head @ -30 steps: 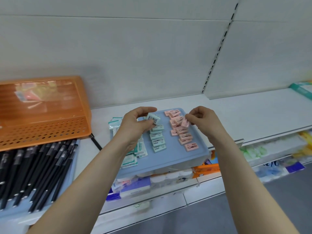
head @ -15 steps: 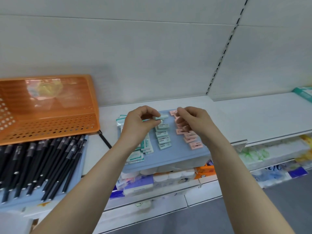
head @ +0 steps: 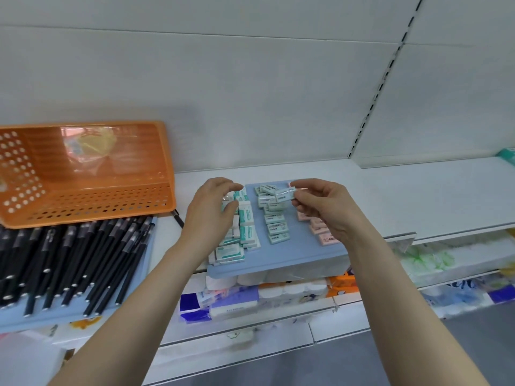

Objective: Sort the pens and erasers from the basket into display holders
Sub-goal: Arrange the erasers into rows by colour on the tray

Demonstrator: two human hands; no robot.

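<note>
A light blue tray (head: 281, 259) on the white shelf carries rows of erasers. My right hand (head: 323, 210) pinches one mint-green eraser (head: 284, 195) just above the middle mint-green row (head: 277, 228), and partly covers the pink erasers (head: 327, 239). My left hand (head: 209, 215) hovers with loosely curved fingers over the stacked white-and-green erasers (head: 246, 228) on the tray's left side and holds nothing that I can see. The orange basket (head: 83, 190) lies tipped at the left. Below it, several black pens (head: 69, 254) lie on a second blue tray (head: 131, 303).
The white shelf (head: 418, 196) runs on to the right, where a teal box (head: 507, 156) sits at the frame's edge. Packs of tissue (head: 223, 302) fill the lower shelf under the trays. A white back wall stands behind everything.
The mint-green eraser has passed from my left hand to my right. My left hand has let go and dropped toward the left stack. The view has shifted slightly.
</note>
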